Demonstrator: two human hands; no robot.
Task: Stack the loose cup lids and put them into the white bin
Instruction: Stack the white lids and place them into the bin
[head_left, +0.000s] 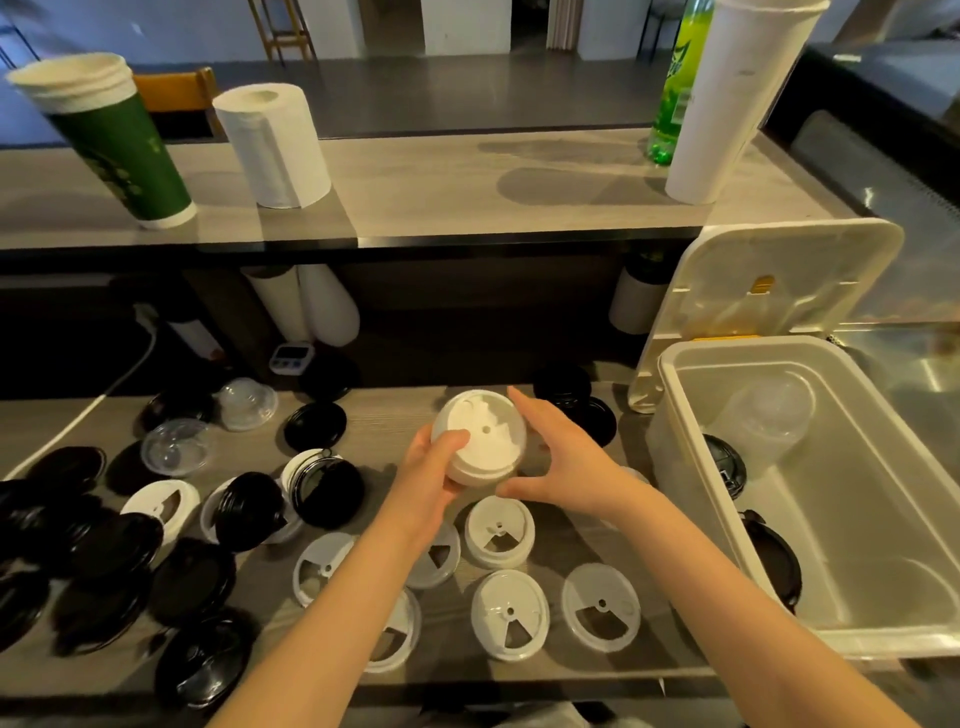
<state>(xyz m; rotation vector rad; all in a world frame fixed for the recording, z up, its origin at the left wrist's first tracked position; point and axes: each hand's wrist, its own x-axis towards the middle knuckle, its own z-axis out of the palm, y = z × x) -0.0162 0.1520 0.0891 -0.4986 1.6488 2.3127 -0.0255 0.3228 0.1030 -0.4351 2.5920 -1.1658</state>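
Left hand (434, 467) grasping a stack of white lids (483, 436) above the tabletop (363, 415); right hand (558, 457) released, fingers spread beside the stack; white bin (841, 636) at right.

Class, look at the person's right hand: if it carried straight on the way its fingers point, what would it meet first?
Probably the stack of white lids held in the left hand; the right hand is open with fingers aimed left at it, almost touching.
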